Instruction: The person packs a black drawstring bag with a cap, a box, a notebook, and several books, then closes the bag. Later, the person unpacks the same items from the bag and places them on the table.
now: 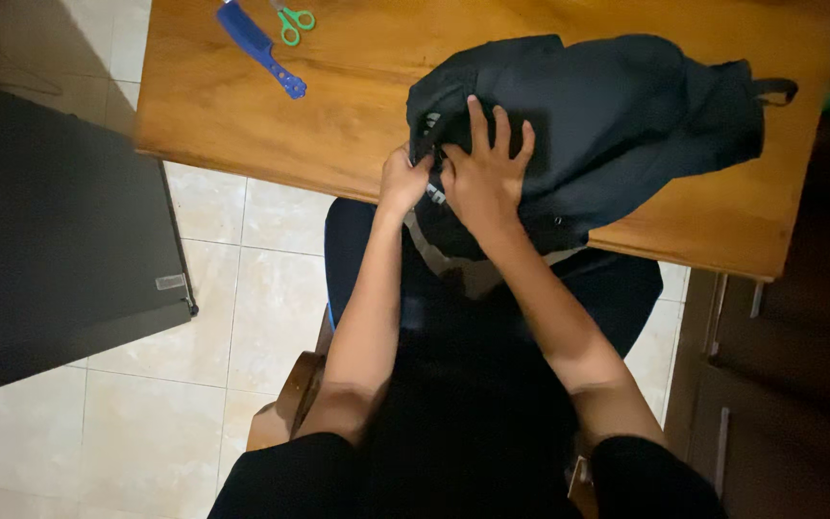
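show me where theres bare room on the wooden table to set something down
Bare wood lies between the blue plastic comb and the dark fabric backpack on the wooden table, and along the near right edge below the backpack. It is crowded at the bag's near left end, where the left hand and right hand work.

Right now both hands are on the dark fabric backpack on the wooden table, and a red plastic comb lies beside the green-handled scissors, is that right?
Not quite: the plastic comb is blue, not red, as the head view shows. The rest holds: the left hand and right hand are on the dark fabric backpack on the wooden table, and the comb lies beside the green-handled scissors.
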